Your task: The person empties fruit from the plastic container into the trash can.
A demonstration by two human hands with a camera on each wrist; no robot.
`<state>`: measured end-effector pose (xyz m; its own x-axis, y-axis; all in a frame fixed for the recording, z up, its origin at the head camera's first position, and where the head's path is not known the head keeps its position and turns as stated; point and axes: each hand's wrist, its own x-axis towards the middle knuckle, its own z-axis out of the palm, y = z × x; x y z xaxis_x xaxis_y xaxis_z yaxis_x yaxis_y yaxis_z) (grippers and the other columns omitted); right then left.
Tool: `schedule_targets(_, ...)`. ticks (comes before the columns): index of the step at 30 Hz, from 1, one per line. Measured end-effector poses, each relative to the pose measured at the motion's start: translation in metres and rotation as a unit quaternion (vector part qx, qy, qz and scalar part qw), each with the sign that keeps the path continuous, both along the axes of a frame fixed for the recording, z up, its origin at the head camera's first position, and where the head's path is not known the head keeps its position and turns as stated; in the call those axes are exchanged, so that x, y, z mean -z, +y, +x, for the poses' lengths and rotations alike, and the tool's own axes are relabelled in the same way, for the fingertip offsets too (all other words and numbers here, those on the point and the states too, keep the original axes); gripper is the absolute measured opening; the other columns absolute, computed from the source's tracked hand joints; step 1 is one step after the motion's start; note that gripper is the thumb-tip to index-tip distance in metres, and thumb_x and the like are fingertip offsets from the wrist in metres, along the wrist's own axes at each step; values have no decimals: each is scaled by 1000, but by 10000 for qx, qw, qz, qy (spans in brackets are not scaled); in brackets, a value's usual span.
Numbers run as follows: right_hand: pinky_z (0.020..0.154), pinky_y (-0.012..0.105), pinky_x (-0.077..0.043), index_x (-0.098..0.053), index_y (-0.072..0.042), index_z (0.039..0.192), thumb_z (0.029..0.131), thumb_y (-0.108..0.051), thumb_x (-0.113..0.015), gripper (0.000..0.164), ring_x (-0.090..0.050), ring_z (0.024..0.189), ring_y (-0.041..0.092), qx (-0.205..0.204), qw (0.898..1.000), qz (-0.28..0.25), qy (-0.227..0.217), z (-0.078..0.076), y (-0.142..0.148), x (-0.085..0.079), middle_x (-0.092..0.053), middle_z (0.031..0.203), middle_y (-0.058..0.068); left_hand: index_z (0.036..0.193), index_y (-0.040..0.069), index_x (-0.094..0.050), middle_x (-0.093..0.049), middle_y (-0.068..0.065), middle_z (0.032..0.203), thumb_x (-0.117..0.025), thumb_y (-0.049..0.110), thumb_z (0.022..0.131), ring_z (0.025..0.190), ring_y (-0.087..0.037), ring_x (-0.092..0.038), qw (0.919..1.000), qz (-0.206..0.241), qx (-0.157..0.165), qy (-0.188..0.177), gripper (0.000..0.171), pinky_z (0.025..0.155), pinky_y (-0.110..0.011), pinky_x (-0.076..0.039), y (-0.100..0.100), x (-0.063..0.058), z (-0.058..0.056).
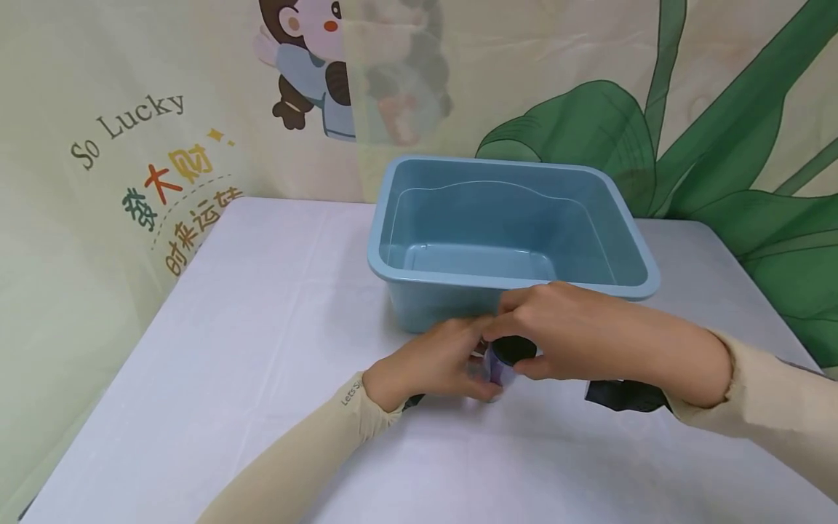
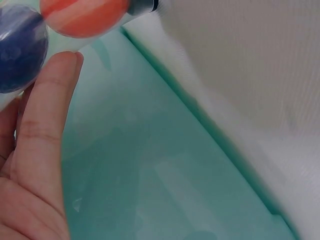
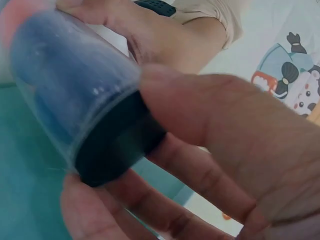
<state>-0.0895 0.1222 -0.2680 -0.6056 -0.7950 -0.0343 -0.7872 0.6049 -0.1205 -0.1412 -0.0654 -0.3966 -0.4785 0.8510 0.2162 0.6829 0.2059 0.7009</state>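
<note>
A clear plastic tube (image 3: 75,75) with a black cap (image 1: 513,351) is held at a tilt over the white table, just in front of the blue basin (image 1: 452,298). Inside it, the left wrist view shows an orange ball (image 2: 85,15) and a dark blue ball (image 2: 20,50). My left hand (image 1: 441,360) grips the tube's body, thumb on the near side. The fingers and thumb of my right hand (image 1: 569,331) are curled round the cap end, seen close up in the right wrist view. Both hands partly hide the tube in the head view.
The basin stands at the back of the table (image 1: 294,306), close to a printed backdrop (image 1: 419,87). White cloth covers the tabletop to the left and front of the hands. A dark strap (image 1: 625,394) shows under the right wrist.
</note>
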Motion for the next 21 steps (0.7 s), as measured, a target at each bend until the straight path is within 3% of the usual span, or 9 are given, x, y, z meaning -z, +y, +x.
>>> schedule_targets(7,60,23,-47,-74,-26,101,75,-18,-87,30,-53,70,7,10,9989,363,-287,-11,-3,-5,-56,82,-8,121,9,-53,-61,4,110,-84,16,76,96,-4,-61,9997,106,20,-216,55,81,-17,-54,4,2,-6)
schedule_targets(11,61,23,-47,-74,-25,108,77,-20,-86,34,-53,71,6,-21,9997,208,-128,-8,2,-3,-57,90,-6,121,9,-52,-60,5,111,-85,18,77,95,-3,-62,9997,9,-17,-237,56,81,-16,-53,4,-2,-5)
schedule_targets(13,64,23,-50,-72,-22,117,78,-22,-86,41,-55,75,6,27,10000,-37,14,-4,7,2,-59,96,-5,122,10,-54,-60,6,109,-85,21,77,91,-3,-61,9999,-88,-52,-105,56,79,-14,-52,3,-5,-4)
schedule_targets(18,81,32,-57,-60,-16,135,78,-35,-85,64,-63,103,12,320,9957,-845,218,8,27,16,-61,122,-4,132,8,-52,-62,4,118,-88,30,75,99,-6,-63,9993,-291,-139,170,71,86,-15,-49,-4,-19,2)
schedule_targets(21,90,29,-54,-57,-15,137,84,-45,-78,65,-61,115,15,284,9874,-1458,551,6,47,28,-59,132,-4,134,9,-52,-63,1,123,-88,40,73,108,-9,-63,9973,-295,-414,532,78,93,-18,-49,-10,-33,1)
